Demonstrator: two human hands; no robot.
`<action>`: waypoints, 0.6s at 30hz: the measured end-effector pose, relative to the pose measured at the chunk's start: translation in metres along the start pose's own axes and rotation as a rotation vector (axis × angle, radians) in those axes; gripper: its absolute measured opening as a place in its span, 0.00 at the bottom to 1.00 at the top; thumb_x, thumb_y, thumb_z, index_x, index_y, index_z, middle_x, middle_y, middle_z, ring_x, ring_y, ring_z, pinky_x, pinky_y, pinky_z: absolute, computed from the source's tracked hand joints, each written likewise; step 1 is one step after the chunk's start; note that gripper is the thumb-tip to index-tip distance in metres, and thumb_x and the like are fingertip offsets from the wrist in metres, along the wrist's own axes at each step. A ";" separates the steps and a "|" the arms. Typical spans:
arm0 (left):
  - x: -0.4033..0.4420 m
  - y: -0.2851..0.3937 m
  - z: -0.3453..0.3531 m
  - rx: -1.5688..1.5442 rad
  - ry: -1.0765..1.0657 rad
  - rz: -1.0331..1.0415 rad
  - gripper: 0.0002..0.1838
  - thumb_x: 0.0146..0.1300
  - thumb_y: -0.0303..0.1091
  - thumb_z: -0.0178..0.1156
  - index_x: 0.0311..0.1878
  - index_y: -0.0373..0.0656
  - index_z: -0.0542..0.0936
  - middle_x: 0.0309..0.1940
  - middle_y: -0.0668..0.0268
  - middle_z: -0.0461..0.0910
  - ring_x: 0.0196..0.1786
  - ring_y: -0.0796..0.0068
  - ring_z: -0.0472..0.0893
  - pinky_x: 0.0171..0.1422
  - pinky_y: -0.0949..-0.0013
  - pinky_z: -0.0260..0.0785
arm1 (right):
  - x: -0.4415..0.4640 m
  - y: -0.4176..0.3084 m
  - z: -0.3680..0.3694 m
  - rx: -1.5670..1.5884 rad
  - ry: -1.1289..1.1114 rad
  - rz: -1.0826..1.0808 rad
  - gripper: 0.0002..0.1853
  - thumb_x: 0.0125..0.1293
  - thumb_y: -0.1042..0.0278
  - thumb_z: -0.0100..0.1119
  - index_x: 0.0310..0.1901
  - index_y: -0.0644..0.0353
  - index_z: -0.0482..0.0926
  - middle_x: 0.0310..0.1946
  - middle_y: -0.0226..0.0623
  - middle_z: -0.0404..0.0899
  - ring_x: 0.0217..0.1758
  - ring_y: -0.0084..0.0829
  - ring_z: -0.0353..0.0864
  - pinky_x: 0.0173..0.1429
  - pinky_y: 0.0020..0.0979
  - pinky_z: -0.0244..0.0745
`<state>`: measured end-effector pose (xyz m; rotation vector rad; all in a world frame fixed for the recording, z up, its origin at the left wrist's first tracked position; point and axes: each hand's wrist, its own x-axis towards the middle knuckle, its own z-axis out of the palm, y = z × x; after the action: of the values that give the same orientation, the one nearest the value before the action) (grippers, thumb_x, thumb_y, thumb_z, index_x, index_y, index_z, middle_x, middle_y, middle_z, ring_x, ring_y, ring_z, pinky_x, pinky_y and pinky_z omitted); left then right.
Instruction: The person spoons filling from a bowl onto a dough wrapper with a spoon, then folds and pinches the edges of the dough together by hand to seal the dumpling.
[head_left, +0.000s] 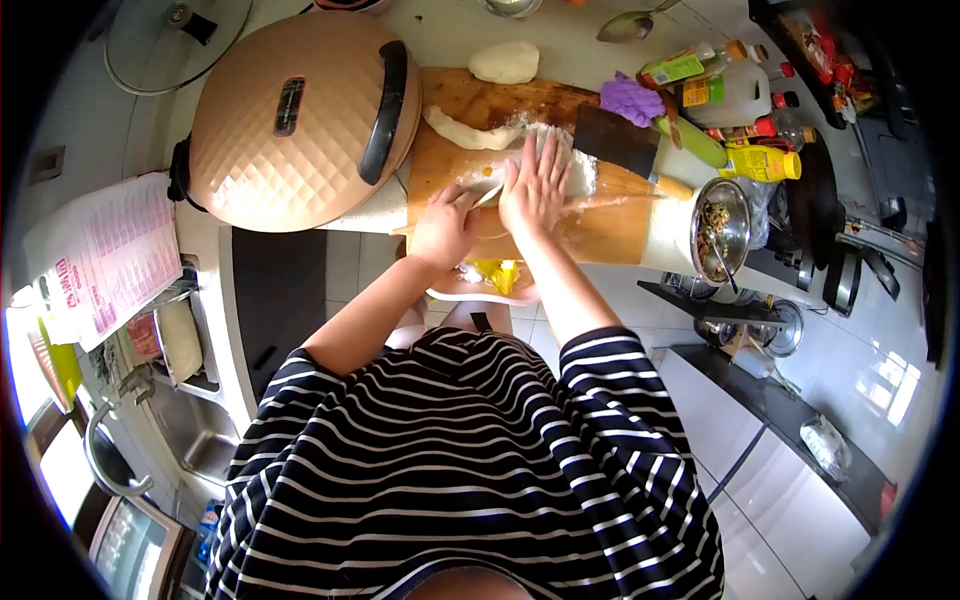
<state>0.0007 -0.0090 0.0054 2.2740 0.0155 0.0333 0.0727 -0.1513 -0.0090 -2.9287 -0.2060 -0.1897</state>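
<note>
My right hand [537, 190] lies flat with its fingers stretched out over the floured part of the wooden board [610, 225]. Beside it, my left hand [446, 226] has its fingers closed at the edge of a small pale piece of dough [485, 188]. A thin, light-coloured edge shows between the hands; I cannot make out whether it is dough or a stick. What lies under my right palm is hidden. Behind the hands is a curved strip of dough [468, 132]. A cleaver [618, 142] rests to the right on the board.
A large round electric pan [290, 120] stands left of the board. A dough lump [504, 62] sits behind. To the right are a purple cloth [631, 97], a green vegetable [692, 142], several bottles [763, 162] and a metal bowl of filling [722, 230]. Below the counter edge is a yellow item [495, 272].
</note>
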 end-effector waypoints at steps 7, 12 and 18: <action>-0.006 -0.005 0.004 -0.086 0.016 0.001 0.12 0.58 0.27 0.58 0.45 0.41 0.81 0.43 0.55 0.78 0.47 0.49 0.76 0.55 0.54 0.70 | -0.034 0.002 -0.009 0.044 -0.016 0.044 0.32 0.72 0.55 0.47 0.73 0.58 0.57 0.76 0.49 0.51 0.78 0.48 0.50 0.79 0.51 0.41; -0.004 -0.005 0.004 -0.070 -0.037 -0.016 0.13 0.56 0.26 0.57 0.45 0.40 0.81 0.43 0.54 0.78 0.48 0.48 0.76 0.55 0.55 0.70 | -0.063 0.008 -0.012 0.011 -0.029 0.058 0.31 0.72 0.55 0.47 0.73 0.57 0.59 0.75 0.48 0.53 0.77 0.47 0.53 0.78 0.51 0.43; -0.002 -0.002 -0.003 -0.136 0.081 0.033 0.12 0.58 0.25 0.57 0.45 0.38 0.82 0.44 0.53 0.78 0.49 0.48 0.76 0.56 0.56 0.70 | -0.014 -0.002 0.000 -0.030 -0.002 0.032 0.31 0.71 0.56 0.46 0.73 0.57 0.58 0.75 0.49 0.52 0.77 0.46 0.53 0.78 0.51 0.41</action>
<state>-0.0009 -0.0053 0.0054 2.1357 0.0180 0.1400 0.0589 -0.1510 -0.0109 -2.9597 -0.1580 -0.1859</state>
